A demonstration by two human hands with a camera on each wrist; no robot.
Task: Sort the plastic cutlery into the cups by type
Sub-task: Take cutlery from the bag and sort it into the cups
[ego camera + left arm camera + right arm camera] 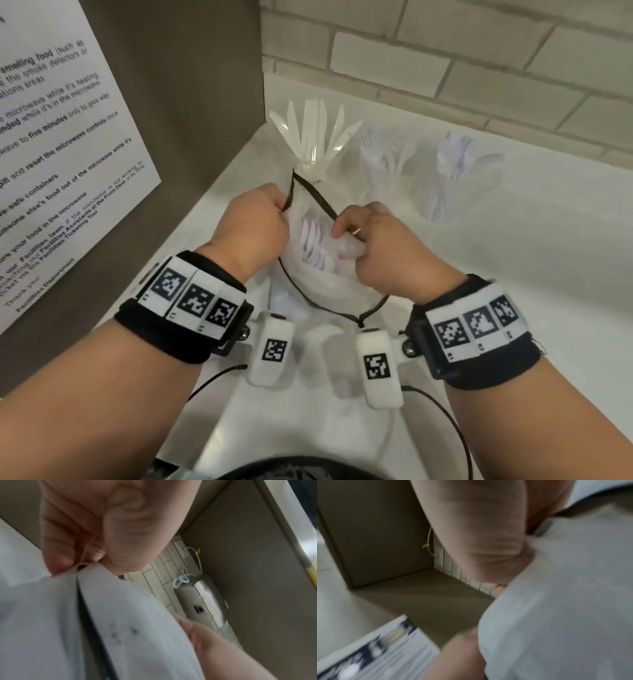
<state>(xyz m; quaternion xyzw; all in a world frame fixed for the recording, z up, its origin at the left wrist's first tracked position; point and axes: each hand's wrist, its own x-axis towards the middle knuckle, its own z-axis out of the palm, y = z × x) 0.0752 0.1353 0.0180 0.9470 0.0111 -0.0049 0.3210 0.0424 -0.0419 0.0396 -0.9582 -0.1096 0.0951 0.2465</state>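
A clear plastic bag (322, 274) with a dark drawstring rim lies on the white counter, holding white plastic cutlery (313, 240). My left hand (255, 222) pinches the bag's rim on the left; my right hand (370, 240) grips the rim and film on the right, so the mouth is spread between them. Behind stand three clear cups: one with knives (313, 137), one with forks (383, 154), one with spoons (455, 171). Both wrist views are blurred and show the bag (120, 615) (565, 601) close up, pinched under my left hand (75, 555).
A brown cabinet side with a printed notice (61, 137) rises at the left. A white brick wall (445, 61) backs the counter (548, 257). A metal appliance (202, 601) shows in the left wrist view. Cables trail near my body.
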